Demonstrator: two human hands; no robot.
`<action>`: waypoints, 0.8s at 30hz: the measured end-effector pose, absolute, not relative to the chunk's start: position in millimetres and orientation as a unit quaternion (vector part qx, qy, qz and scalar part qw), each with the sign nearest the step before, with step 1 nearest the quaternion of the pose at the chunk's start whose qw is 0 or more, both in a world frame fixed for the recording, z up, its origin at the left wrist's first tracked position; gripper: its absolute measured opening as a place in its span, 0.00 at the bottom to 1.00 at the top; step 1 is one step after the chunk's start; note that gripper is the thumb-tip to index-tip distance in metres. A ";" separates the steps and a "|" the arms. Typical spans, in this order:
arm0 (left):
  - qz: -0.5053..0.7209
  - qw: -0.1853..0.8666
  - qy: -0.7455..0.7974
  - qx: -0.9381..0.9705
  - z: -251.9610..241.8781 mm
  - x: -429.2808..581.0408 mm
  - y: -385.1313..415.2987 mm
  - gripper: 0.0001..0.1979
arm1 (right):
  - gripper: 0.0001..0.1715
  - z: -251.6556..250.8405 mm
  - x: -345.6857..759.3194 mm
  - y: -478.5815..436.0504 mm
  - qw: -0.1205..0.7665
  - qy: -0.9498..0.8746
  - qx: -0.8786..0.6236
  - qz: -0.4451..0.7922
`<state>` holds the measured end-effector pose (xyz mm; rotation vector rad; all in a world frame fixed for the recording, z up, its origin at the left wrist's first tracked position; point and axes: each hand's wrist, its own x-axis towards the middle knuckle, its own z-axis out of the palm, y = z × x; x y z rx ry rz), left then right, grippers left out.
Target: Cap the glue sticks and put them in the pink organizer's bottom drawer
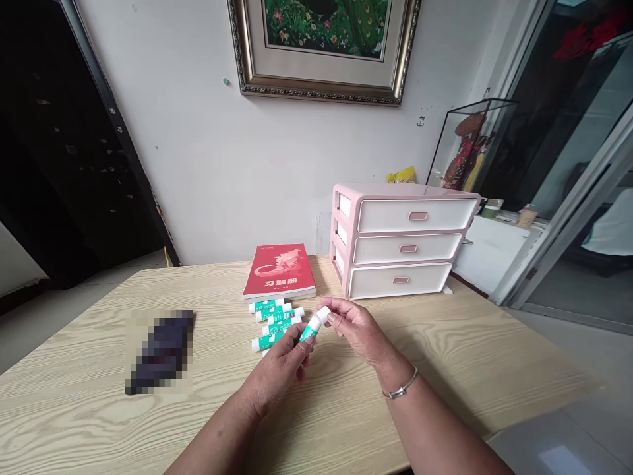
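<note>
My left hand [284, 363] is closed around the green-and-white body of a glue stick [310, 328], which tilts up to the right. At its upper end, the thumb and fingers of my right hand [359, 328] pinch the white cap [323, 314]. Whether the cap is fully seated I cannot tell. Just beyond my left hand, several more green-and-white glue sticks [267, 305] lie in a loose row on the table, the nearest partly hidden by that hand. A red book [279, 269] lies flat right behind them.
On the wooden table [217, 422] stands a pink-and-white three-drawer box [408, 249] at the back right, with a yellow packet [401, 175] behind it. A blurred dark object [163, 349] lies at the left. The wall, with a framed picture [321, 92], rises behind the table.
</note>
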<state>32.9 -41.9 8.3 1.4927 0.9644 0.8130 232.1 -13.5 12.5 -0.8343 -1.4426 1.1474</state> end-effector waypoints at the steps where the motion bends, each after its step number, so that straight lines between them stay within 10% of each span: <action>1: 0.340 0.554 0.413 0.638 7.5 32.3 -41.4 0.23 | 0.23 12.6 231.8 -14.3 0.527 -0.610 -0.352 0.476; 24: 0.375 0.565 0.430 0.596 8.6 33.1 -40.9 0.24 | 0.25 12.5 215.6 -26.3 0.492 -0.665 -0.323 0.459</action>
